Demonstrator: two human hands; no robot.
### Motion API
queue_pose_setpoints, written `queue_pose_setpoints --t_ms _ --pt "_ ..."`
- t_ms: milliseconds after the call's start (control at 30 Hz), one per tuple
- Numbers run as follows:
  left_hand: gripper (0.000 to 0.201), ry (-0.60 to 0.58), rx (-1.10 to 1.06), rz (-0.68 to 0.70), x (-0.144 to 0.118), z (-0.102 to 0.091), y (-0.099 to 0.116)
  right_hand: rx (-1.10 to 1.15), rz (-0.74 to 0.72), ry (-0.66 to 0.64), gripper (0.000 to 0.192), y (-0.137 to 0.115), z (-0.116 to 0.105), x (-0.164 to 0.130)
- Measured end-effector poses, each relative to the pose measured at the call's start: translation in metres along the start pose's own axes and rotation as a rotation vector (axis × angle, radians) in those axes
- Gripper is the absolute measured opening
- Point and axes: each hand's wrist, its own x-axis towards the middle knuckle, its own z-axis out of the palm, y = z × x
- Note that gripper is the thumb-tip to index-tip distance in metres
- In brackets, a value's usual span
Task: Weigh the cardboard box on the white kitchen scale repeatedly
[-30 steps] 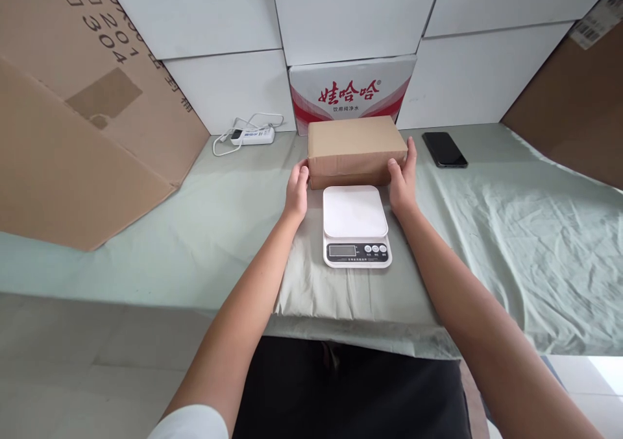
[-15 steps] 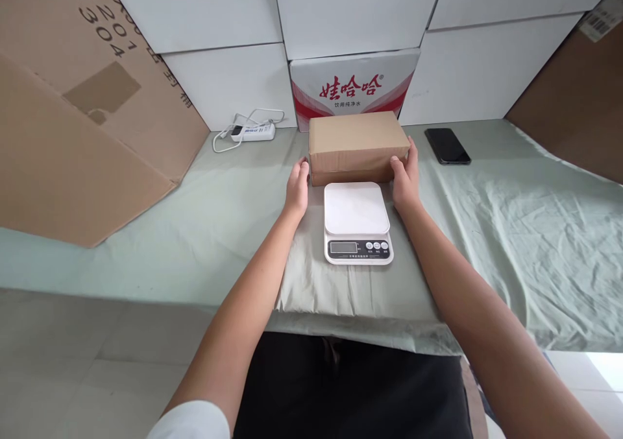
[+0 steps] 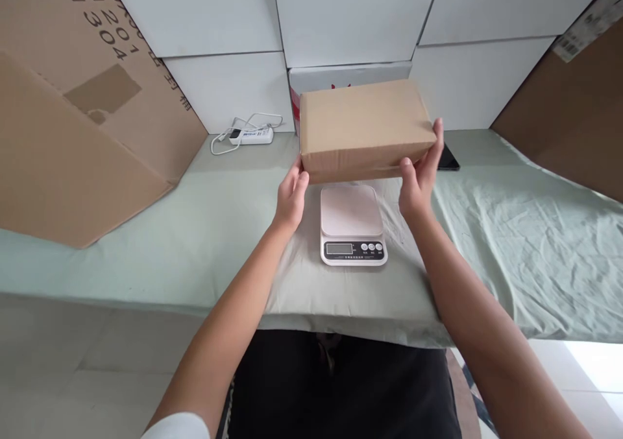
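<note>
The box (image 3: 363, 124) hung in the air just above the scale (image 3: 351, 224), its lower front edge over the platter. The left hand (image 3: 291, 197) and right hand (image 3: 422, 174) pressed flat against its two ends. It looked stiff, sealed and probably light; its contents were hidden.

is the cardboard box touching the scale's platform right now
Apart. In the head view the cardboard box is held up between the left hand and right hand, and the scale shows its whole platform uncovered below it.
</note>
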Motion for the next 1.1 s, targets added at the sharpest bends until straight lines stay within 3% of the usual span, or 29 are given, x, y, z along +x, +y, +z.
queue_pose_setpoints --t_ms 133,300,700,1100 --pt "0.064 -0.075 0.014 0.025 -0.049 -0.014 0.031 0.005 -0.062 -0.057 0.102 -0.034 -0.036 -0.031" --pt "0.064 -0.107 0.034 -0.050 -0.088 -0.023 0.027 -0.047 -0.008 0.007 0.097 -0.039 -0.041 -0.077" --pt "0.074 -0.072 0.113 -0.064 -0.089 -0.026 0.014 -0.023 0.010 0.001 0.083 -0.030 -0.036 -0.080" --pt "0.069 -0.068 0.126 -0.009 -0.089 -0.028 0.012 -0.027 0.047 -0.014 0.084 -0.034 -0.039 -0.076"
